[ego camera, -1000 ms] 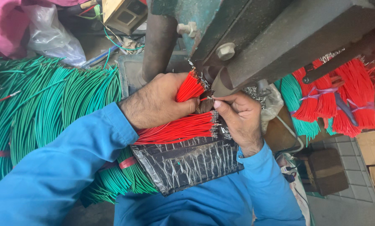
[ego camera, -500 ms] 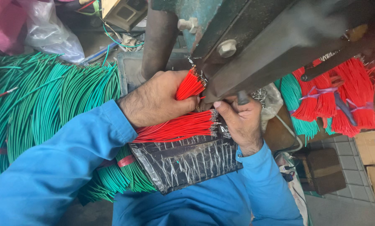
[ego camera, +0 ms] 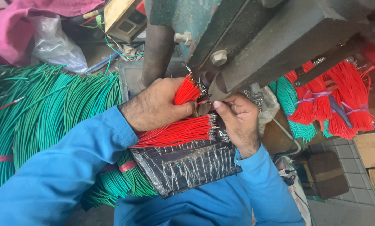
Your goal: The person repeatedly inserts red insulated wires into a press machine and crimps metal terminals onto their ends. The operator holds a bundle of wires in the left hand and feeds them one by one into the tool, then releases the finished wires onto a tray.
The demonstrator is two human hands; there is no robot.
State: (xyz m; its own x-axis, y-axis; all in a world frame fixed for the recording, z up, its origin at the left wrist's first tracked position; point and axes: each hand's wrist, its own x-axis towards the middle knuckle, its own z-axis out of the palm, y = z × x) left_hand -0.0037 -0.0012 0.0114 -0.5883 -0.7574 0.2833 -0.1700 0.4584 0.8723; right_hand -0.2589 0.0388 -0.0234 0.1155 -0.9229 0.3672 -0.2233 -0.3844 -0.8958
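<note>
Right hand (ego camera: 237, 119) has moved under the press (ego camera: 254, 54), fingers pinching one wire; left hand (ego camera: 156, 104) stays clamped on the red wire bundle (ego camera: 186, 91).

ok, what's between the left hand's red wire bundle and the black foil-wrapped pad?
Head view: a flat row of red wires lies between the fistful of red wires in the left hand and the black pad.

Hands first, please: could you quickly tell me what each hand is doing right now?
Left hand: closed around a bunch of short red wires.
Right hand: fingers pinched on a single red wire under the machine.
</note>
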